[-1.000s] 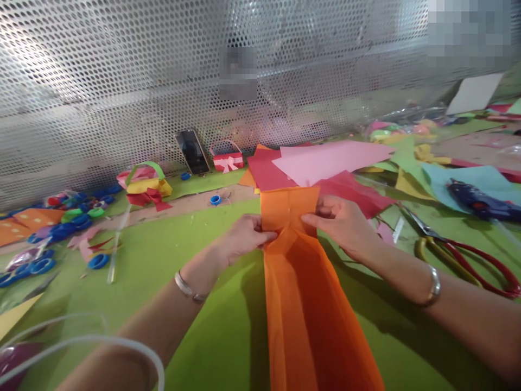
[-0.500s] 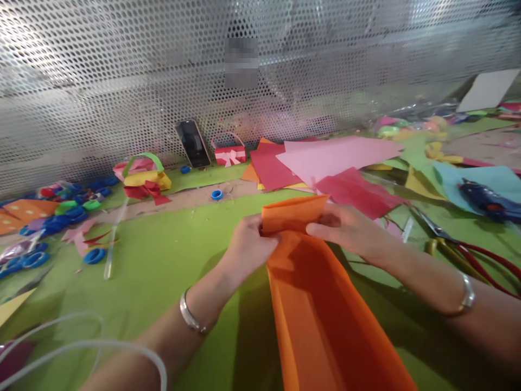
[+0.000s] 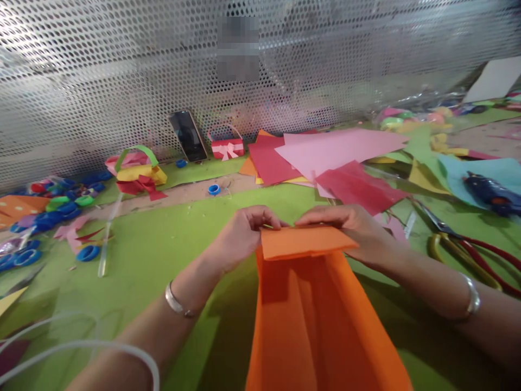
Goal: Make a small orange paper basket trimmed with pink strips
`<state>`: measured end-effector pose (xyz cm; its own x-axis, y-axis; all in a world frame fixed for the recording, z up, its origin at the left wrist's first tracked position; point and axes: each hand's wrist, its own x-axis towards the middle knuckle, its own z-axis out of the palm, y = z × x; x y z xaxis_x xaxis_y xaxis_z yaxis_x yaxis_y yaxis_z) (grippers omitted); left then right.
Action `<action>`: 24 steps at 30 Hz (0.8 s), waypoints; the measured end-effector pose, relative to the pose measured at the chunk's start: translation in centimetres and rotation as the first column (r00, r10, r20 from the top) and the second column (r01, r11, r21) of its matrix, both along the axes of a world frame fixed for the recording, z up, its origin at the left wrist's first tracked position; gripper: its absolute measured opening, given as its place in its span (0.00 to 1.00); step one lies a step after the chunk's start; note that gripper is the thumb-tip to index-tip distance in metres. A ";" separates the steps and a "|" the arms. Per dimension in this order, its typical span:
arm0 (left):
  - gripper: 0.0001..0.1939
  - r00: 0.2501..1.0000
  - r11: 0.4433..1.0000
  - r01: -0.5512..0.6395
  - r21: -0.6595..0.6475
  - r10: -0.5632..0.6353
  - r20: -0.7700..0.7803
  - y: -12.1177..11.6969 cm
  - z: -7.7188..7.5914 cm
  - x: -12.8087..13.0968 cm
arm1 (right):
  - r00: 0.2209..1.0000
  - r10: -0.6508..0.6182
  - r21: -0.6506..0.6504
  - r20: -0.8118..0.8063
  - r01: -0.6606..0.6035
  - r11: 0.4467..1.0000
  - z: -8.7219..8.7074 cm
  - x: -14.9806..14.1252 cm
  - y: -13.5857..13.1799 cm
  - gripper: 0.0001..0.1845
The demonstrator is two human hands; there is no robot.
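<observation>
A long sheet of orange paper with raised side walls runs from the bottom edge toward the middle of the head view. Its far end is a flap, folded over toward me. At the flap's left corner, my left hand pinches the paper, thumb hidden behind it. My right hand grips the right part of the fold, its fingers lying along the top crease. Both hands wear a silver bangle at the wrist.
Red-handled scissors lie at the right, near a dark blue glue gun. Pink sheets and a phone are at the back. A small yellow paper basket stands left. A white cable loops at the lower left.
The flap at the far end has tipped down toward me over the long orange piece. My fingers have shifted up onto its fold. The view has turned slightly.
</observation>
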<state>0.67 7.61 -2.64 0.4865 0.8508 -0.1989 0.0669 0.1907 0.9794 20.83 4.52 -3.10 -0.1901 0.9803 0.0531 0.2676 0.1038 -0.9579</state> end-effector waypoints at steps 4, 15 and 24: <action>0.03 0.999 0.998 0.051 -0.028 -0.051 -0.013 0.7 -0.4 -0.7 | 0.997 0.051 0.017 -0.050 -0.050 0.999 -0.2 0.0 -0.1 0.10; 0.26 0.954 0.980 0.179 -0.081 -0.194 -0.229 1.2 1.7 -1.2 | 0.987 0.117 0.058 0.114 -0.124 0.991 -1.3 0.8 0.7 0.16; 0.13 0.815 0.963 0.203 0.177 -0.066 -0.576 -0.3 1.5 0.2 | 0.806 0.192 0.232 0.561 -0.375 0.898 0.4 1.6 -0.2 0.30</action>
<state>0.87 7.35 -1.19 0.4612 0.8390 -0.2887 0.6254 -0.0765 0.7766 22.46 4.36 -2.73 -0.5453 0.8223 0.1626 0.6160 0.5247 -0.5876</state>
